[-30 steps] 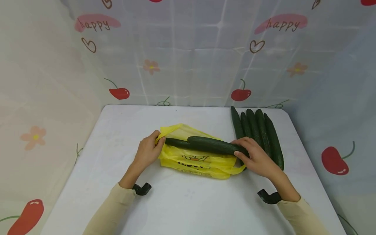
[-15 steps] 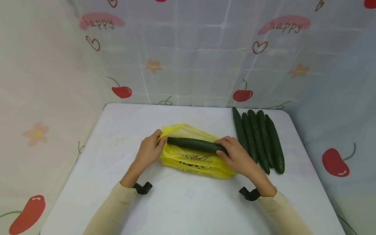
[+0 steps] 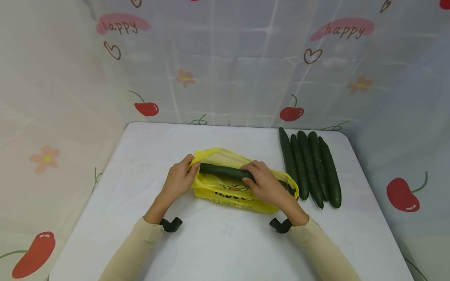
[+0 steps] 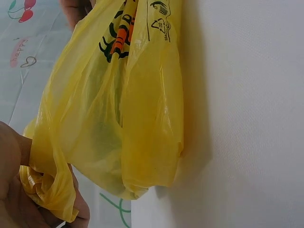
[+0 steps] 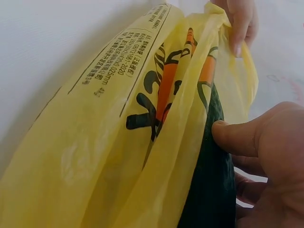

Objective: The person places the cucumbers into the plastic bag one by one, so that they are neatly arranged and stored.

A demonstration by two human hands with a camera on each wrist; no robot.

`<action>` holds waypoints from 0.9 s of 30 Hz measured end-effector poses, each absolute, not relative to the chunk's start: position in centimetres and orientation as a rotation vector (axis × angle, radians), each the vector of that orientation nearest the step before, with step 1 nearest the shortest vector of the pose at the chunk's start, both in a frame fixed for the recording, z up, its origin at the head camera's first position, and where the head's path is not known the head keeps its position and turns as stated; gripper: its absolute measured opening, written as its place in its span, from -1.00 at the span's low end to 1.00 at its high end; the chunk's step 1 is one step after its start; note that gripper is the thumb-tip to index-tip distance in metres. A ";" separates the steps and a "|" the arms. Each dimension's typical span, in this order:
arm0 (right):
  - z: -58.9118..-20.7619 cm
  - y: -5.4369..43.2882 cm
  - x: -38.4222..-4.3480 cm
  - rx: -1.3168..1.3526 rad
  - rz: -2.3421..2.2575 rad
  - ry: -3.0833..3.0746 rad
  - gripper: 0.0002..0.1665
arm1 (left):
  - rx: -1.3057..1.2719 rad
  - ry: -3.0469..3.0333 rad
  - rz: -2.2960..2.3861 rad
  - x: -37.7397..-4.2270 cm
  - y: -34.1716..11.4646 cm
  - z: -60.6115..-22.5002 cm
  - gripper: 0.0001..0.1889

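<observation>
A yellow plastic bag point(image 3: 242, 203) lies on the white table with its mouth spread. At the bag's left end, my left hand point(image 3: 177, 180) pinches the rim; in the left wrist view the gathered plastic point(image 4: 52, 190) shows between thumb and fingers. My right hand point(image 3: 263, 183) grips a dark green cucumber point(image 3: 221, 170) that lies lengthwise in the bag's mouth. The right wrist view shows the thumb along the side of this cucumber point(image 5: 211, 185), with the fingers behind it. Dark green also shows inside the bag's right end, right of my right hand.
Several cucumbers point(image 3: 309, 168) lie side by side at the back right of the table point(image 3: 225, 249), close to the bag's right end. A printed curtain point(image 3: 232, 70) hangs behind the table and along both sides.
My right hand has moved left with the cucumber, from beside the cucumber row into the bag's mouth. The bag's right rim now stands up behind it. The left hand stays at the rim.
</observation>
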State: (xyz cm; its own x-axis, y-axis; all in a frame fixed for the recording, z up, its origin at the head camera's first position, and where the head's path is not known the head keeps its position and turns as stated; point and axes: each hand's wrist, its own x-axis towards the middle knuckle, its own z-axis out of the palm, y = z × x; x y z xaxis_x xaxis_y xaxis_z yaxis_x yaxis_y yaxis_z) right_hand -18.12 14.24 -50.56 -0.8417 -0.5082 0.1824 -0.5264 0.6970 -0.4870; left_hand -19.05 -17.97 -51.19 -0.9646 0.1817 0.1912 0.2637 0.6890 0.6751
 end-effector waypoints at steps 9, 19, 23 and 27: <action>-51.8 12.6 -18.9 0.897 0.963 -2.890 -0.58 | -0.344 -2.795 -1.112 -19.0 -18.2 -51.5 -0.77; -52.9 12.4 -18.4 0.902 0.882 -2.909 -0.50 | -0.341 -2.713 -1.117 -19.0 -18.6 -50.8 -0.78; -53.0 12.3 -18.4 0.932 0.790 -2.924 -0.54 | -0.351 -2.734 -1.124 -18.8 -18.6 -51.0 -0.79; -53.1 12.3 -18.4 0.954 0.715 -2.954 -0.59 | -0.340 -2.777 -1.169 -18.3 -18.7 -51.3 -0.80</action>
